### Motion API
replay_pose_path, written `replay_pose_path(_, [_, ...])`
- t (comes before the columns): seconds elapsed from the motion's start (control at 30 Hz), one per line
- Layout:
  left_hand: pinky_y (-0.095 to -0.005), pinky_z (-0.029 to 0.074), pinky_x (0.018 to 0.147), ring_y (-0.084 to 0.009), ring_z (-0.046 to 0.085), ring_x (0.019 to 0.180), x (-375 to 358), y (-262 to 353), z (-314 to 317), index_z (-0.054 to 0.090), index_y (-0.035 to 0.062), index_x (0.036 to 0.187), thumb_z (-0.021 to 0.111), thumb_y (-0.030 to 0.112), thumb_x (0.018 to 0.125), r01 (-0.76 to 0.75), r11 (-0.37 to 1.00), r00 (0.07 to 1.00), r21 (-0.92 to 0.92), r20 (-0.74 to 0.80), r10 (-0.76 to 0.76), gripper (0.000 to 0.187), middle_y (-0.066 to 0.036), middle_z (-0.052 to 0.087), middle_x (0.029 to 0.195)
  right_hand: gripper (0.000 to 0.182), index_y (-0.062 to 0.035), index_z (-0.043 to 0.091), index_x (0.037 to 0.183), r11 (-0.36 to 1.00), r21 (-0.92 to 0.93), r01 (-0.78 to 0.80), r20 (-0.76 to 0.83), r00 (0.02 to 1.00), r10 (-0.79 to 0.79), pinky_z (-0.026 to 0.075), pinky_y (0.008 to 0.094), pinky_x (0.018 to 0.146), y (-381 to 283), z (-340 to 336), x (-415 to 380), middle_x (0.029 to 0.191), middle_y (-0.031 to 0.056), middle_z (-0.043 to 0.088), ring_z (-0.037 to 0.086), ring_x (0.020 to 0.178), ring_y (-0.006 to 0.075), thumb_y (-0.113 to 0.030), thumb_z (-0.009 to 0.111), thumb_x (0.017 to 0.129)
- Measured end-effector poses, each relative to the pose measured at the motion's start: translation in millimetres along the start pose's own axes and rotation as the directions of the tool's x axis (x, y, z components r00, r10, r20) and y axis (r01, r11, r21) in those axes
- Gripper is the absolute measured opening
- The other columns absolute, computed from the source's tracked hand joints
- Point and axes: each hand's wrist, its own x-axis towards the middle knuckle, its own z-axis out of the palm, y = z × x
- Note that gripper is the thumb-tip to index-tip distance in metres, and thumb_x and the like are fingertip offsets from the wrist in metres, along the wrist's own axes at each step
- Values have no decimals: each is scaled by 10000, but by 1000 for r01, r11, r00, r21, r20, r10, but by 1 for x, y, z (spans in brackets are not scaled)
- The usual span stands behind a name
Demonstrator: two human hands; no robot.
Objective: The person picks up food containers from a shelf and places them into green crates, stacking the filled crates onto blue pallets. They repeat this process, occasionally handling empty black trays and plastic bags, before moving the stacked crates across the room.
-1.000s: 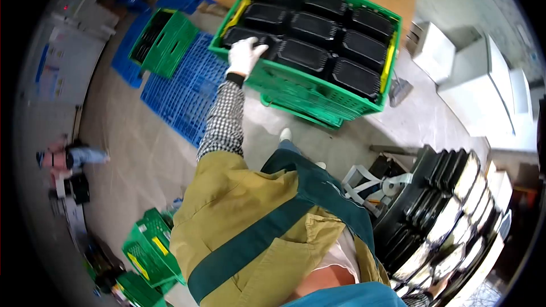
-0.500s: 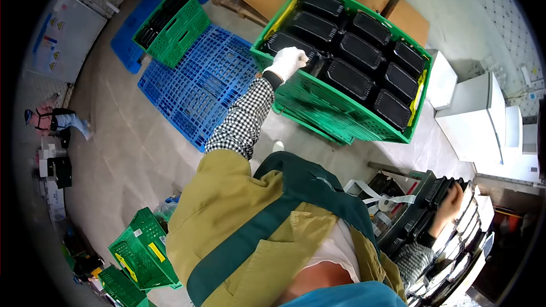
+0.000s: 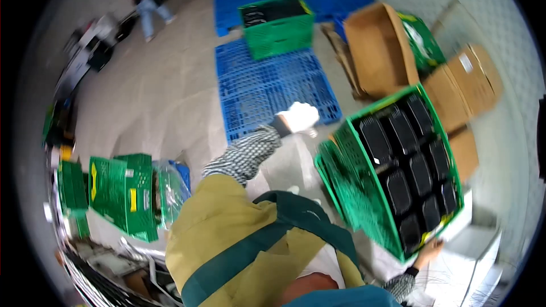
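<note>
My left hand (image 3: 300, 117), in a white glove, hangs in front of the blue pallet, to the left of a large green crate (image 3: 364, 162). Motion blurs it, but its fingers look curled in and nothing shows in them. Black lidded containers (image 3: 420, 174) fill the crate in rows. At the crate's near right end, by a yellow handle (image 3: 433, 233), is my bare right hand (image 3: 427, 254). Its fingers are bent at the rim there, with their tips partly hidden. Another green crate (image 3: 333, 179) is partly visible below the filled one.
A blue pallet (image 3: 267, 88) lies ahead, bearing a green crate (image 3: 278, 33) of black items. Cardboard boxes (image 3: 378, 51) stand behind the filled crate. Green crates (image 3: 116, 193) sit at the left. White boxes (image 3: 463, 264) are at lower right. A person (image 3: 145, 0) is at far left.
The view has swung, so the filled crate appears lower and turned. My left hand has come away from its rim. My right hand has gone from the stacked containers to the crate's end.
</note>
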Motion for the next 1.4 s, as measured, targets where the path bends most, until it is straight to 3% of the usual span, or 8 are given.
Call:
replay_pose_path(0.2, [-383, 514, 585, -307, 624, 657, -12, -57, -128, 90, -89, 1395, 592, 300, 813, 401, 856, 597, -326, -616, -514, 861, -184, 635, 771, 478, 117, 530, 1073, 899, -428, -95, 242, 946, 216, 482, 404, 772, 72, 47, 80, 1020, 284, 597, 601, 932, 363, -338, 485, 932])
replay_pose_path(0.33, [-369, 513, 650, -266, 624, 677, -1, -96, -272, 269, -113, 1323, 582, 369, 802, 237, 885, 169, -400, -880, -443, 775, -132, 638, 766, 458, 102, 534, 1067, 883, -470, -4, 273, 950, 149, 480, 390, 745, 81, 65, 96, 986, 254, 605, 601, 902, 350, -333, 464, 941])
replay_pose_path(0.53, [-359, 436, 935, -316, 549, 1092, 137, -27, -215, 420, 34, 1324, 573, 525, 785, -117, 979, 688, -168, -725, -42, 744, -181, 562, 1202, 431, 79, 539, 1058, 868, -379, 321, 329, 923, -197, 478, 368, 704, 132, 78, 105, 936, 209, 617, 602, 858, 330, -325, 432, 954])
replay_pose_path(0.63, [-371, 410, 970, -362, 533, 1105, 213, 34, -100, 453, 26, 1296, 627, 649, 694, 97, 942, 993, -322, -33, -113, 884, -227, 530, 1229, 473, 16, 524, 797, 968, 209, -138, 266, 961, 80, 296, 257, 340, 86, 60, 87, 528, 15, 430, 362, 384, 113, -412, 404, 961])
replay_pose_path(0.67, [-380, 434, 926, -354, 557, 1065, 230, 49, -68, 504, 20, 1240, 656, 616, 686, 100, 930, 994, -353, -10, -110, 828, -233, 563, 1172, 468, -20, 508, 762, 772, 351, -529, 442, 821, 361, 290, 244, 343, 44, 45, 77, 508, -10, 404, 346, 375, 99, -430, 401, 959])
replay_pose_path(0.87, [-436, 454, 791, -356, 596, 876, 265, 67, 16, 614, 19, 935, 555, 376, 788, -81, 843, 948, -531, -302, -99, 390, -201, 623, 903, 486, -128, 403, 704, 610, 365, -703, 554, 691, 465, 282, 227, 334, 23, 29, 70, 479, -46, 316, 314, 373, 69, -575, 481, 877])
replay_pose_path(1.17, [-394, 463, 611, -268, 618, 661, 237, 33, 5, 713, 124, 676, 611, 432, 740, -162, 624, 951, -765, -290, -108, 331, -126, 630, 655, 564, 56, 610, 898, 859, -17, -512, 419, 777, 471, 408, 334, 445, 40, -6, 67, 651, 90, 563, 484, 516, 184, -459, 386, 954])
replay_pose_path(1.4, [-393, 445, 579, -263, 591, 593, 154, -99, -57, 698, 87, 672, 608, 397, 737, -125, 391, 989, -912, -147, -27, 329, -121, 606, 606, 668, 49, 632, 871, 819, -221, -530, 290, 766, 574, 391, 315, 453, -201, -43, -14, 668, 92, 575, 503, 553, 158, -583, 417, 895])
